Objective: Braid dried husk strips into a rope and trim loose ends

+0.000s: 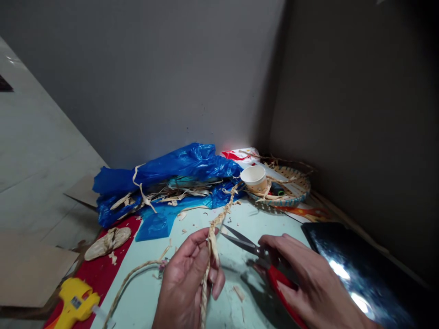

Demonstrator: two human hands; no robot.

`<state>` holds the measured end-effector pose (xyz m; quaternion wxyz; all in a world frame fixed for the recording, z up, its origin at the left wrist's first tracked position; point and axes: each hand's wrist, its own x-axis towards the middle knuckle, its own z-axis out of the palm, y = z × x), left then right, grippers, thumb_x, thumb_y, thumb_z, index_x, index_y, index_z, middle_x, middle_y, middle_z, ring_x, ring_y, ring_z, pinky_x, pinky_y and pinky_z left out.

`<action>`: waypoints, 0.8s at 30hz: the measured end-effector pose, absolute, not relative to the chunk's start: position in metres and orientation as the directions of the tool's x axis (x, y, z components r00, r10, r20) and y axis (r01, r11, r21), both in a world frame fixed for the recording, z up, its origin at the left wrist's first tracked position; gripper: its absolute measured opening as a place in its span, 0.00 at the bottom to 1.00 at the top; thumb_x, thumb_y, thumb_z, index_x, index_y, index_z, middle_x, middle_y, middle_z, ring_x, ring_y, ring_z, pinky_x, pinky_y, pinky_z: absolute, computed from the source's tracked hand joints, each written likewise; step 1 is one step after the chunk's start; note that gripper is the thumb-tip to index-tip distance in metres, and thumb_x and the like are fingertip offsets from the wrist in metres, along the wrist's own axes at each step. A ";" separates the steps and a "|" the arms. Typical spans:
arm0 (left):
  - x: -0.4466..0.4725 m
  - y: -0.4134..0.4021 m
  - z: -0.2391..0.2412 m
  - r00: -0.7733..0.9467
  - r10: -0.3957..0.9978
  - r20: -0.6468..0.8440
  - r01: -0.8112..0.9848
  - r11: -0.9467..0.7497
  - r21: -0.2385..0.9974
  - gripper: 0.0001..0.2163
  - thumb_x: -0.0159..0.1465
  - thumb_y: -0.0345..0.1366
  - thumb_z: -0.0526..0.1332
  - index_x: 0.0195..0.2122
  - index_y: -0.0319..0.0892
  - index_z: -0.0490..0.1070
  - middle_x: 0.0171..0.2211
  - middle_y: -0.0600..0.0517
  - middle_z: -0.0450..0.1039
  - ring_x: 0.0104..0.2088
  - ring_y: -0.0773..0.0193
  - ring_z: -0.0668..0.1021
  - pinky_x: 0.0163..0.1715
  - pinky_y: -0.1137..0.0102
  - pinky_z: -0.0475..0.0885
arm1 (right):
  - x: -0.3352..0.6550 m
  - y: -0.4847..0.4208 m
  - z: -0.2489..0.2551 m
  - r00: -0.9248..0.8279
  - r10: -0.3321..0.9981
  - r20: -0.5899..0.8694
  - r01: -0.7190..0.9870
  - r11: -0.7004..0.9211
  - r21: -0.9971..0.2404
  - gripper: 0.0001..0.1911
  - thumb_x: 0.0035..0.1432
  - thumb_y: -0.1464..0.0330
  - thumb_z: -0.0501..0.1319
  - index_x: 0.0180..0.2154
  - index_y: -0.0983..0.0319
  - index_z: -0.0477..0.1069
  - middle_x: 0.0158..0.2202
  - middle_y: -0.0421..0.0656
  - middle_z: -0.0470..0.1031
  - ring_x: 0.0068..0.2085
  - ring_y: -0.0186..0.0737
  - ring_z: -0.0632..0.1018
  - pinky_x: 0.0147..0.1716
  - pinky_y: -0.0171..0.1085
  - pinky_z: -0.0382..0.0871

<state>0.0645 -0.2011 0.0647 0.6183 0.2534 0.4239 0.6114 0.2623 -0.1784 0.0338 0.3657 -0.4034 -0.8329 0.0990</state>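
Observation:
A pale braided straw cord [223, 213] runs from the back of the table down toward me. My left hand [190, 276] is closed on it, pinching it between thumb and fingers. In my right hand [302, 269] are scissors [244, 242] with red handles. Their blades stand slightly apart, and the tips are close to the braid just above my left fingertips. Whether the blades touch the cord I cannot tell. Another, thinner twisted cord [128, 275] curves across the table to the left of my left hand.
A blue plastic bag [178, 162] with dry strips lies at the back. Right of it, a paper cup [254, 178] stands by a woven basket [298, 180]. A glossy black panel [356, 269] lies right. At left are a small straw sole [108, 243] and a yellow glue gun [77, 301].

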 end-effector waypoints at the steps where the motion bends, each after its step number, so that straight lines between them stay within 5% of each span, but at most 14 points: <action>1: 0.065 -0.200 0.064 -0.115 0.971 -0.212 -0.546 0.117 0.830 0.16 0.51 0.38 0.73 0.39 0.38 0.77 0.19 0.58 0.70 0.14 0.77 0.67 0.12 0.82 0.57 | 0.263 -0.178 0.034 -0.418 0.725 0.547 0.595 0.674 -0.438 0.14 0.54 0.74 0.54 0.45 0.61 0.66 0.33 0.45 0.76 0.30 0.40 0.77 0.27 0.34 0.73; 10: 0.070 -0.207 0.064 -0.142 0.940 -0.310 -0.481 0.208 0.852 0.22 0.48 0.43 0.74 0.41 0.38 0.76 0.20 0.55 0.72 0.14 0.75 0.68 0.15 0.79 0.58 | 0.262 -0.182 0.032 -0.453 0.623 0.637 0.600 0.742 -0.299 0.20 0.51 0.75 0.54 0.48 0.62 0.64 0.35 0.48 0.77 0.34 0.43 0.78 0.31 0.36 0.73; 16: 0.075 -0.214 0.057 -0.114 0.954 -0.276 -0.402 0.210 0.891 0.16 0.51 0.42 0.72 0.39 0.38 0.78 0.18 0.57 0.68 0.15 0.73 0.68 0.17 0.77 0.60 | 0.261 -0.183 0.032 -0.463 0.627 0.627 0.655 0.718 -0.235 0.18 0.55 0.75 0.53 0.48 0.64 0.64 0.35 0.48 0.76 0.33 0.43 0.77 0.30 0.36 0.72; 24: 0.075 -0.217 0.061 -0.131 0.960 -0.247 -0.192 0.220 0.956 0.13 0.53 0.41 0.70 0.19 0.38 0.75 0.17 0.56 0.65 0.15 0.72 0.68 0.18 0.74 0.61 | 0.263 -0.184 0.030 -0.481 0.595 0.644 0.657 0.731 -0.185 0.19 0.56 0.77 0.51 0.49 0.66 0.65 0.30 0.46 0.75 0.30 0.42 0.75 0.26 0.35 0.68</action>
